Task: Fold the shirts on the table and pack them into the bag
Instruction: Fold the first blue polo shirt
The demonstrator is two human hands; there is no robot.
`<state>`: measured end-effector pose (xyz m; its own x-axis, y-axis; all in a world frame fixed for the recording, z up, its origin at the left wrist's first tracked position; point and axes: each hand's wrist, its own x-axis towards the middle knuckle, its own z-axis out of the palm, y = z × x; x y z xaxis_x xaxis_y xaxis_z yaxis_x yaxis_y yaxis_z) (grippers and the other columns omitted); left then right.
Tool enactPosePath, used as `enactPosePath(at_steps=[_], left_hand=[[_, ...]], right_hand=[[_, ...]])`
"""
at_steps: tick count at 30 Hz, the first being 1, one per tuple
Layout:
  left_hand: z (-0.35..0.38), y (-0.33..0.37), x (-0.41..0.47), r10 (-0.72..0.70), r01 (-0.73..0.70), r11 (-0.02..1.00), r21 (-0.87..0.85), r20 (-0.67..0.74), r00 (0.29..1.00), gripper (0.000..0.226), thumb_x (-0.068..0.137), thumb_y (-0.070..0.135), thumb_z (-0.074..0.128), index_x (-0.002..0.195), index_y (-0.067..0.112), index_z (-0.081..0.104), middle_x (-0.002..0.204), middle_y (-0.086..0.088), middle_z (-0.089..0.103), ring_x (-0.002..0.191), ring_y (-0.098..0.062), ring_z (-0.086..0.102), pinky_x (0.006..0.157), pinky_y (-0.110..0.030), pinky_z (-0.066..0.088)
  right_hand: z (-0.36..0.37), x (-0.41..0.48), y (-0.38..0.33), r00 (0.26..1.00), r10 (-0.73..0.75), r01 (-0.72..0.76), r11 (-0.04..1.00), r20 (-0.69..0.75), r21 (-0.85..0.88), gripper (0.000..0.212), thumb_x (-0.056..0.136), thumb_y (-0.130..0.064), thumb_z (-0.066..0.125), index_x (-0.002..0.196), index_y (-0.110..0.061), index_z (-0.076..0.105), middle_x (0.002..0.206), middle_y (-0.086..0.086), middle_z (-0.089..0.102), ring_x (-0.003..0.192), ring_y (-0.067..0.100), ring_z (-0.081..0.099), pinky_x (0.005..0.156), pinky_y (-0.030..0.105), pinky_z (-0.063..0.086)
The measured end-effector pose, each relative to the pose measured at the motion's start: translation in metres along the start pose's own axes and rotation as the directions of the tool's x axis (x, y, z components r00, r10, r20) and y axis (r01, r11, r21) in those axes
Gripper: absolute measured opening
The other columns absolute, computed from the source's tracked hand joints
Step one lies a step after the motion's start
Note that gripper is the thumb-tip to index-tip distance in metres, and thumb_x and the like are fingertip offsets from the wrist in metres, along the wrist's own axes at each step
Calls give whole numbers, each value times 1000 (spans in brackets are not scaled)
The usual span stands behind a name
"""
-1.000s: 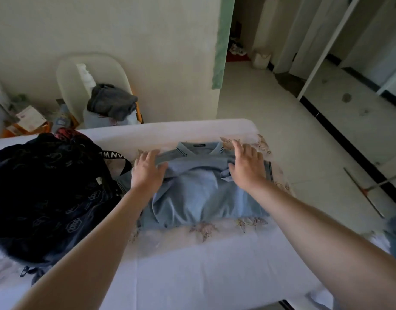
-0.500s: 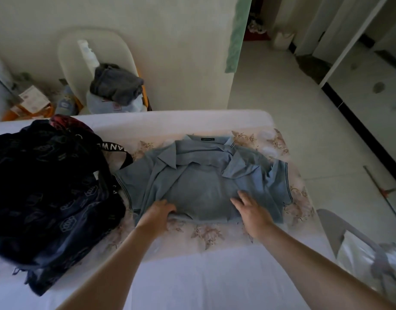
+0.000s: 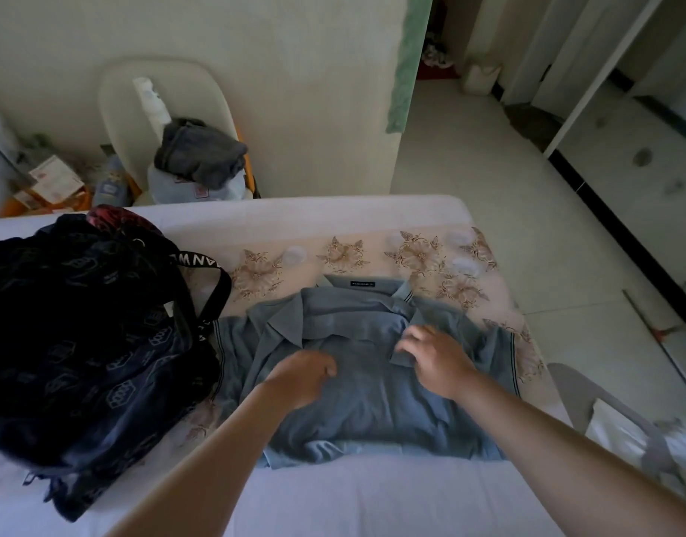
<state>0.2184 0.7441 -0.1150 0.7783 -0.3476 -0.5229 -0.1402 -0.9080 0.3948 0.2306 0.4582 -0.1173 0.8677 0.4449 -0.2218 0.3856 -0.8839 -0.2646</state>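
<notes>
Here the blue shirt (image 3: 372, 405) lies beneath the clenched left hand (image 3: 300, 379) and relaxed right hand (image 3: 436, 360).

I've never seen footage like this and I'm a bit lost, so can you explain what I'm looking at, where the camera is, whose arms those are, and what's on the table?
There is no machine here: a person works with two bare hands. The camera is worn on their head and looks forward and down, so both arms reach in from the bottom edge. On the cloth-covered table lies a light blue shirt, collar at the far side. On its left sits a dark patterned bag with a lettered strap. The left hand is curled over the shirt's middle and the right hand rests near the collar; the blur hides whether either pinches cloth.
</notes>
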Motion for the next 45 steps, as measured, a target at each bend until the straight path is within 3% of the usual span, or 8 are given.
enactPosePath(at_steps=[8, 12, 17, 21, 24, 30, 35, 45], left_hand=[[-20, -29, 30, 50, 55, 846, 531, -180, 982, 76, 91, 23, 60, 154, 29, 19, 154, 0, 29, 141, -24, 30, 116, -39, 23], [-44, -43, 37, 70, 147, 800, 582, -334, 940, 40, 90, 15, 54, 128, 27, 54, 125, 0, 57, 121, -26, 47, 105, -38, 29], [-71, -59, 53, -48, 316, 836, 450, -513, 857, 19, 81, 21, 59, 96, 21, 71, 100, -5, 68, 107, -33, 53, 102, -47, 30], [-79, -54, 65, -61, 348, 792, 501, -502, 863, 34, 94, 33, 40, 99, 22, 71, 109, -3, 67, 122, -33, 44, 109, -46, 19], [-88, -58, 68, -128, 409, 736, 540, -482, 867, 35, 95, 28, 35, 110, 23, 66, 117, -1, 62, 120, -27, 44, 106, -41, 23], [-92, -83, 62, -385, 532, 842, 88, -592, 708, 50, 85, 9, 54, 132, 22, 48, 127, -10, 49, 119, -32, 44, 100, -44, 34], [-55, -59, 61, 78, 70, 964, 258, -523, 849, 43, 94, 36, 50, 136, 26, 51, 136, 0, 50, 126, -26, 46, 103, -44, 37], [-78, -92, 61, -97, 336, 822, 460, -468, 878, 26, 98, 25, 42, 121, 25, 56, 123, -1, 58, 117, -25, 47, 101, -39, 27]], right_hand=[[-24, 31, 19, 982, 24, 49, 923, 186, -381, 36, 87, -18, 56, 122, -22, 62, 108, 0, 64, 112, 23, 52, 103, 39, 34], [-34, 40, 50, 953, 164, -209, 964, -254, -162, 26, 91, -32, 44, 69, -18, 51, 67, -1, 51, 67, 22, 55, 78, 38, 45], [-43, 60, 65, 731, 617, -654, 756, -290, -40, 46, 78, -15, 66, 123, -15, 52, 117, 12, 56, 108, 34, 50, 88, 43, 39], [-23, 77, 38, 910, 177, -233, 966, -375, -112, 70, 69, -4, 64, 135, -18, 48, 134, 9, 51, 123, 33, 47, 101, 46, 39], [-5, 91, 15, 985, -127, 98, 969, -118, -226, 61, 84, -21, 62, 144, -23, 47, 150, 7, 43, 136, 28, 41, 113, 44, 32], [6, 103, 3, 994, 91, -74, 966, 60, -246, 61, 94, -31, 53, 152, -27, 33, 162, 7, 24, 148, 26, 23, 118, 51, 21], [6, 121, -4, 993, 89, -100, 985, -81, -138, 65, 88, -14, 56, 150, -14, 38, 152, 15, 41, 138, 34, 41, 111, 48, 35], [-17, 141, 21, 960, 142, -198, 953, -239, -228, 5, 85, -21, 66, 81, -19, 69, 85, 1, 64, 86, 29, 60, 91, 45, 34]])
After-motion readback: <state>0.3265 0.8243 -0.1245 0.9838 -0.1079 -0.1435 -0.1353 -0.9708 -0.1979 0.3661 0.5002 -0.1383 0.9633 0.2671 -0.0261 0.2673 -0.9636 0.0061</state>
